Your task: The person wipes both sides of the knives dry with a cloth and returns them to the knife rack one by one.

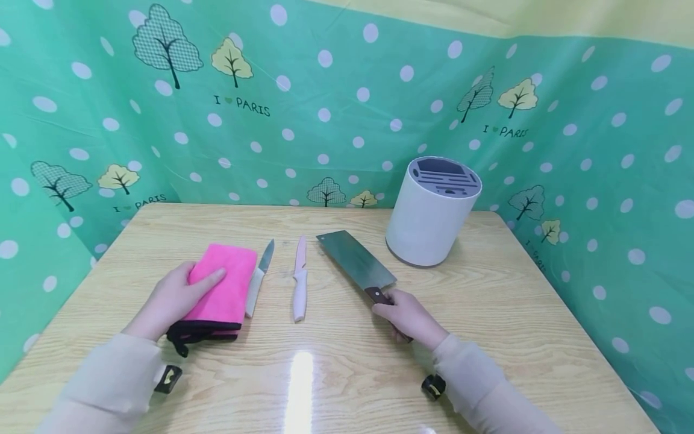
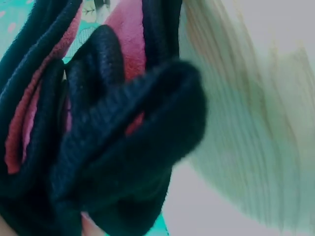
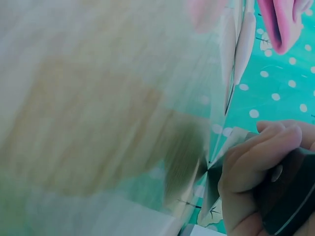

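My left hand (image 1: 175, 296) holds a folded pink cloth (image 1: 230, 286) with dark edging, the thumb lying across its top. In the left wrist view the dark border (image 2: 133, 123) of the cloth fills much of the picture, and the hand is mostly hidden. The fingers of my right hand (image 1: 409, 314) curl round the dark riveted handle of a cleaver (image 1: 358, 259). Its wide grey blade points away to the far left, low over the table. The right wrist view shows the same hand (image 3: 251, 177) wrapped on the handle (image 3: 290, 191).
A kitchen knife (image 1: 256, 286) with a pale handle lies right beside the cloth. To its right is a knife with a pink blade and white handle (image 1: 300, 295). A white cylindrical knife block (image 1: 428, 217) with a slotted dark top stands at the back right of the wooden table (image 1: 358, 380).
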Action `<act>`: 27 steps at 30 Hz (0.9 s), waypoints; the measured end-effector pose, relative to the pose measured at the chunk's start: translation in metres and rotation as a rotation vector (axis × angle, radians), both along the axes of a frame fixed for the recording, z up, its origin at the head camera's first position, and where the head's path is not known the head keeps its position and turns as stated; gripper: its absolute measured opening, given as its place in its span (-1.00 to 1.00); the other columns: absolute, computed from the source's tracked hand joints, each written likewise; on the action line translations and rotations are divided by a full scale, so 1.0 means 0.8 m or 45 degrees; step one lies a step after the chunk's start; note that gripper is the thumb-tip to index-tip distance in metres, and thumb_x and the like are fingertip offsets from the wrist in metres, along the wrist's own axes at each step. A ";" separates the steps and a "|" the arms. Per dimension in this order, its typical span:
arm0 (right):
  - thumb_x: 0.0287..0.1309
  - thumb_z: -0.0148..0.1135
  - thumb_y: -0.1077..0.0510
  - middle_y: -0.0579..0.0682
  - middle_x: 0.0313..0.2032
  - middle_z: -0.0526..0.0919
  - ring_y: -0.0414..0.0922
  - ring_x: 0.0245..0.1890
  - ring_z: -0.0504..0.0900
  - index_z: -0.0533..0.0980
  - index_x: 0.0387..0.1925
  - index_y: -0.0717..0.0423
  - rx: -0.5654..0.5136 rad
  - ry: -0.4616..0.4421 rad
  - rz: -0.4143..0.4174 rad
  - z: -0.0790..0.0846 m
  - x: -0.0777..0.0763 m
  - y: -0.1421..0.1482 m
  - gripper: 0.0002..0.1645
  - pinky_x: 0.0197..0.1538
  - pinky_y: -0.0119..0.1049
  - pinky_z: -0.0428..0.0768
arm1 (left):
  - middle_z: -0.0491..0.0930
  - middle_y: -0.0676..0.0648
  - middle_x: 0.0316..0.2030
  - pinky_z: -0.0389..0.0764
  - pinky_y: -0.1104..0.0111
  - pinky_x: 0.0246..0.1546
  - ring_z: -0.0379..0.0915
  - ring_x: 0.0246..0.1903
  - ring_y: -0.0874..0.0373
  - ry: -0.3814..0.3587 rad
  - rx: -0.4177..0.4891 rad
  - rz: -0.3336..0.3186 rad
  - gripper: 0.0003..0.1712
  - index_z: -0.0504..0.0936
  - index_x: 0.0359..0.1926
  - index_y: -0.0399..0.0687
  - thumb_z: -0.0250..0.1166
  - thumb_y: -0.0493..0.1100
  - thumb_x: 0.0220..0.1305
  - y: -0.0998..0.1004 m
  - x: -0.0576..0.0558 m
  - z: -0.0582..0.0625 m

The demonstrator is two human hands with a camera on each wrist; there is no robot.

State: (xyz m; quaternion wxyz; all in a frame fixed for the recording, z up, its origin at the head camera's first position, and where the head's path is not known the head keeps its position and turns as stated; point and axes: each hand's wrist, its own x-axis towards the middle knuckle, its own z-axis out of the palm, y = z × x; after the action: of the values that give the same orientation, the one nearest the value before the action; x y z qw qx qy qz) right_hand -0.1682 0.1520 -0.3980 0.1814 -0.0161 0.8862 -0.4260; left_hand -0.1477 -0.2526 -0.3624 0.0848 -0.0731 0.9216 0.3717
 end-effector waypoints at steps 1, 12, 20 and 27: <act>0.24 0.16 0.07 -0.01 -0.76 0.41 -0.18 -0.81 0.37 0.52 -0.26 0.17 0.005 0.006 0.000 0.001 -0.001 0.000 -0.77 -0.72 -0.39 0.38 | 0.47 -0.42 0.03 0.54 0.13 -0.11 0.46 -0.10 -0.13 0.005 0.018 0.002 0.06 0.12 0.38 -0.50 -0.05 0.42 0.38 0.001 -0.001 0.001; 0.22 0.21 0.05 -0.11 -0.69 0.35 -0.22 -0.75 0.26 0.55 -0.27 0.12 0.103 0.095 0.057 0.011 -0.008 0.004 -0.80 -0.70 -0.42 0.26 | 0.47 -0.37 0.05 0.52 0.10 -0.06 0.45 -0.09 -0.11 0.045 0.035 -0.058 0.03 0.10 0.44 -0.41 -0.04 0.41 0.39 0.018 -0.005 0.014; 0.28 0.21 0.03 -0.06 -0.58 0.47 -0.19 -0.66 0.36 0.55 -0.31 0.13 0.243 0.270 0.126 0.013 -0.009 0.007 -0.77 -0.60 -0.37 0.33 | 0.52 -0.20 -0.22 0.49 0.30 -0.30 0.48 -0.30 0.03 0.063 0.014 -0.101 -0.14 0.29 0.28 -0.29 -0.03 0.40 0.40 0.032 -0.008 0.030; 0.30 0.25 -0.01 -0.06 -0.55 0.49 -0.18 -0.64 0.38 0.57 -0.20 0.15 0.335 0.344 0.184 0.018 -0.006 0.012 -0.72 -0.58 -0.35 0.33 | 0.52 -0.16 -0.30 0.52 0.31 -0.34 0.50 -0.39 0.07 0.074 0.031 -0.141 -0.12 0.30 0.26 -0.22 -0.01 0.45 0.34 0.052 -0.013 0.052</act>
State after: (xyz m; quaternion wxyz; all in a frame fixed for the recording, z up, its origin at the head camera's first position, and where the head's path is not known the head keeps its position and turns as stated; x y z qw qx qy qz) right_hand -0.1729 0.1619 -0.3838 0.0915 -0.1130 0.9471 -0.2863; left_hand -0.1583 -0.2112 -0.3206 0.0794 -0.0101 0.9217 0.3794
